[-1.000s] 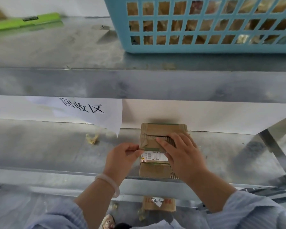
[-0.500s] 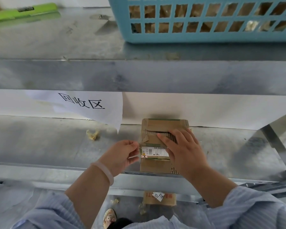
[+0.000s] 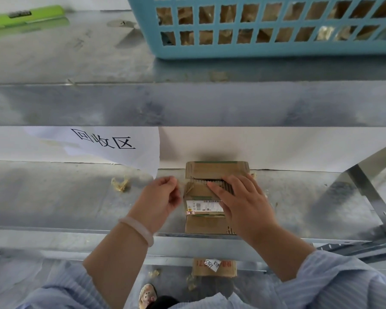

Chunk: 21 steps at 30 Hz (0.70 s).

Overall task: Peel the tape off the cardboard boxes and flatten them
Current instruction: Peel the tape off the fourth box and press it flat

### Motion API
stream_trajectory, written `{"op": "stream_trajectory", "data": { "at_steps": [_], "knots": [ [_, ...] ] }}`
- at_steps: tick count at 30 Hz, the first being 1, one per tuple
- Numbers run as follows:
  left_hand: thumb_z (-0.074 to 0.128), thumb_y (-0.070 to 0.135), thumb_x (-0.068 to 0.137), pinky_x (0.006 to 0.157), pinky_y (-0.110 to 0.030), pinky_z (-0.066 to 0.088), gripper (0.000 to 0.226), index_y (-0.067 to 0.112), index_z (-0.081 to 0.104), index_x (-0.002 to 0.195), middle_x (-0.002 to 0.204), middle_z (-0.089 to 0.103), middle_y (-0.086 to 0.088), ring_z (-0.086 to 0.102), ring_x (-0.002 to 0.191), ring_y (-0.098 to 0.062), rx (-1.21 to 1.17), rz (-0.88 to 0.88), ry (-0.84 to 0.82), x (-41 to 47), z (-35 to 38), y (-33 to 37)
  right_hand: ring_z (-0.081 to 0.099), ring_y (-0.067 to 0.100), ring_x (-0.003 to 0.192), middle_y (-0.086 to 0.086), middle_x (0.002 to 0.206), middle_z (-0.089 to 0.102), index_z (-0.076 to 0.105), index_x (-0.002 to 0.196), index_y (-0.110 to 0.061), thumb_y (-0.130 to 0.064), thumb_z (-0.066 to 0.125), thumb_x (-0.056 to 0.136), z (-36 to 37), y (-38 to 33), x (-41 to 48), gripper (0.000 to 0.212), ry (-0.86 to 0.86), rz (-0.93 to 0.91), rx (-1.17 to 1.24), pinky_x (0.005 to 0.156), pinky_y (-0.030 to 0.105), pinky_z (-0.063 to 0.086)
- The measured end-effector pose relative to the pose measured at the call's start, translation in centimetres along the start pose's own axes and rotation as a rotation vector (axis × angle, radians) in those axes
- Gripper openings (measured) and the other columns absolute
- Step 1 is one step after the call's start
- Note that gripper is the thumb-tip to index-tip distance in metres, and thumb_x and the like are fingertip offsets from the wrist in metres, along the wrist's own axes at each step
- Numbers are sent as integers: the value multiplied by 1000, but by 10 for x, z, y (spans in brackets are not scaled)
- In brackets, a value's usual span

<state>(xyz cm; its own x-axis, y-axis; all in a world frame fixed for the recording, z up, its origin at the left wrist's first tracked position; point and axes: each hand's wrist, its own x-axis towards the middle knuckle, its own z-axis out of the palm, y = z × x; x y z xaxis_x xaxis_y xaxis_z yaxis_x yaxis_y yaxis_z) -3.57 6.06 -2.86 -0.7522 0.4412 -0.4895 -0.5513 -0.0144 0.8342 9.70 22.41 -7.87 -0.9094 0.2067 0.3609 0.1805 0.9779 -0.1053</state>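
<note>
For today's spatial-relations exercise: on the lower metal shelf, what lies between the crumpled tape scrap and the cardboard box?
In the head view, the left hand sits between the tape scrap and the cardboard box, fingers curled beside the box's left edge.

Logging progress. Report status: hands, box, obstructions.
Left hand pinches tape at the left edge of the box. Right hand flat, pressing box top. Box not yet flat, on shelf. Paper sign hangs near left hand, not blocking.

Two cardboard boxes, shelf box [image 3: 216, 169] and floor box [image 3: 214, 267]; two hands, left hand [image 3: 158, 201] and right hand [image 3: 247, 208]; one blue basket [image 3: 265, 49]; one green tool [image 3: 25, 17]; one paper sign [image 3: 112, 143].
</note>
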Motion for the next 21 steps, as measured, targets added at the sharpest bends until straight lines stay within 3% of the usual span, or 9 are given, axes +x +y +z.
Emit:
{"op": "stream_trajectory", "data": {
  "at_steps": [5, 9, 13, 16, 18, 21],
  "knots": [
    [65, 7, 88, 72, -29, 55, 10, 13, 68, 81, 75, 66, -2, 59, 68, -14, 529, 313, 101, 14, -8, 13, 53, 28, 111, 5, 119, 58, 56, 132, -33, -23, 71, 80, 0, 0, 1, 55, 16, -5, -2, 108, 51, 37],
    [74, 24, 82, 63, -5, 40, 3, 24, 71, 83, 81, 67, 14, 60, 71, 1, 983, 562, 166, 17, -8, 12, 53, 26, 111, 4, 119, 59, 56, 131, -33, -25, 69, 81, 0, 1, 1, 53, 14, -6, -1, 108, 51, 37],
    [75, 26, 81, 76, 1, 34, 19, 19, 73, 99, 96, 57, 12, 53, 83, 0, 1165, 744, 70, 26, -7, 3, 53, 26, 110, 1, 116, 59, 61, 127, -34, -38, 56, 84, -1, 1, 3, 44, 8, 12, 42, 108, 49, 37],
    [75, 23, 81, 89, -18, 42, 16, 18, 76, 96, 107, 50, 9, 53, 97, -10, 1165, 790, 72, 31, -7, 2, 55, 24, 108, -1, 113, 61, 69, 117, -30, -45, 53, 85, -2, -3, 10, 38, 37, 39, 113, 104, 48, 40],
    [74, 20, 81, 87, -29, 48, 10, 19, 76, 90, 102, 55, 7, 56, 94, -12, 1187, 808, 33, 32, -6, 8, 54, 22, 114, -3, 118, 62, 72, 112, -27, -44, 50, 87, -3, -7, 16, 37, 22, 50, 153, 102, 46, 43],
    [69, 19, 85, 80, -31, 48, 6, 17, 74, 87, 91, 66, 1, 59, 88, -18, 1353, 863, -21, 33, -2, 13, 55, 21, 122, -3, 125, 64, 71, 110, -25, -43, 45, 88, -1, -11, 20, 39, -3, 52, 176, 104, 44, 44]
  ]
}}
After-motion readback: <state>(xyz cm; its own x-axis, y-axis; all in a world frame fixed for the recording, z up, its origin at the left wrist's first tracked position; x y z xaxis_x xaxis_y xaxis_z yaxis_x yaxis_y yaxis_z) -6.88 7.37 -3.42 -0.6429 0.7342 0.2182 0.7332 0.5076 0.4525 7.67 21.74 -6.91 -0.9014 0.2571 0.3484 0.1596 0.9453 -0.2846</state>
